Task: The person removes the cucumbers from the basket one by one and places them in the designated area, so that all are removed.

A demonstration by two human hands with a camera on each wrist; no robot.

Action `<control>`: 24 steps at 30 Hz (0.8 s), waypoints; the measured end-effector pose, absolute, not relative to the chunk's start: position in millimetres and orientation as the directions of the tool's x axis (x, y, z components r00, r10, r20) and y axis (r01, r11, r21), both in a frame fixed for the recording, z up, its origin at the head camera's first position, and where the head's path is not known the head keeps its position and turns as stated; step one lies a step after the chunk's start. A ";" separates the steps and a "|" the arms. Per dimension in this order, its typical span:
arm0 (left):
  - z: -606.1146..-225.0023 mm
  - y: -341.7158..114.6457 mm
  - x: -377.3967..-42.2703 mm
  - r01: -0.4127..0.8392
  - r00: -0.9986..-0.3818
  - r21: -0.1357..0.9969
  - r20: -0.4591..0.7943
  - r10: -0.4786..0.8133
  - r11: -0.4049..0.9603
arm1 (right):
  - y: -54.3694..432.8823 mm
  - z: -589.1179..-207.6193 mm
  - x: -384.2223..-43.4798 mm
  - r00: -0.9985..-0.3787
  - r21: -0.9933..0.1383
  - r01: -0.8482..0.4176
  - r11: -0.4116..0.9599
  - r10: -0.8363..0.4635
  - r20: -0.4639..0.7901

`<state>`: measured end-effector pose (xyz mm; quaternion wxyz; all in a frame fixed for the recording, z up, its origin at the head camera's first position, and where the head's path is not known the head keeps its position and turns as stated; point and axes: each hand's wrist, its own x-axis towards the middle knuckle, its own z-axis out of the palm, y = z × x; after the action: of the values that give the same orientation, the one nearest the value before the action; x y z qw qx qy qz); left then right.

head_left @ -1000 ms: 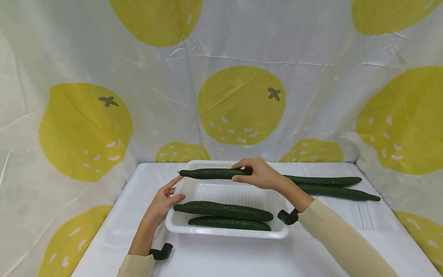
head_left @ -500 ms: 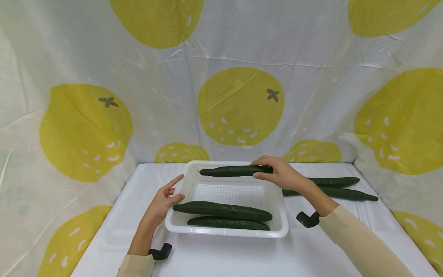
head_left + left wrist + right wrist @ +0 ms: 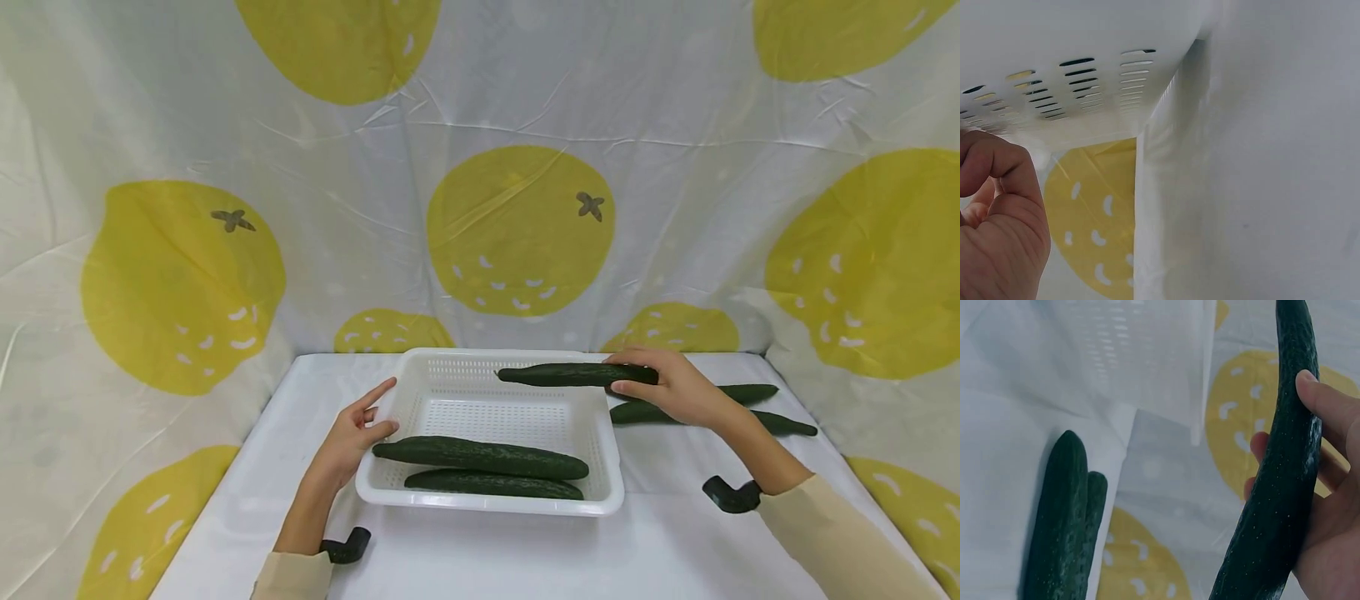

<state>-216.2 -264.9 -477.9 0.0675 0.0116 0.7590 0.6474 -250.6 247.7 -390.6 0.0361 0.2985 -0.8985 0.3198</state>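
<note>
A hand could come down at the centre of the head view, where the floor of the white basket (image 3: 495, 423) lies open between the held cucumber (image 3: 558, 375) and two cucumbers (image 3: 480, 457) along the near wall. The left hand (image 3: 352, 433) blocks the left rim; the right hand (image 3: 675, 390) and its forearm cross the right, above two loose cucumbers (image 3: 783, 423). Hanging fabric (image 3: 517, 329) closes the back; bare table (image 3: 480, 554) leaves passage at bottom centre.

A creased white curtain (image 3: 682, 208) printed with large yellow lemons (image 3: 517, 237) hangs behind and on both sides of a white-topped table (image 3: 480, 558) in soft light.
</note>
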 end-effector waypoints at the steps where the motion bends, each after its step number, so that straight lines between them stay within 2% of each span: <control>1: -477.7 -265.0 -216.1 -0.070 -0.991 0.984 -0.088 0.104 0.163 | 252.1 -391.2 -249.4 -0.821 -0.548 -0.559 0.623 -0.509 0.259; 17: -477.5 -263.9 -216.1 -0.069 -0.991 0.982 -0.087 0.099 0.174 | 322.6 -407.7 -228.7 -0.866 -0.453 -0.500 0.738 -0.413 0.282; 24: -477.4 -264.8 -215.5 -0.074 -0.991 0.983 -0.092 0.099 0.170 | 352.1 -421.4 -218.1 -0.893 -0.465 -0.447 0.764 -0.355 0.276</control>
<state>-215.5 -264.8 -477.4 0.0675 0.0082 0.7620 0.6440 -218.1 352.1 -421.4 0.0860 0.2145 -0.9352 0.2684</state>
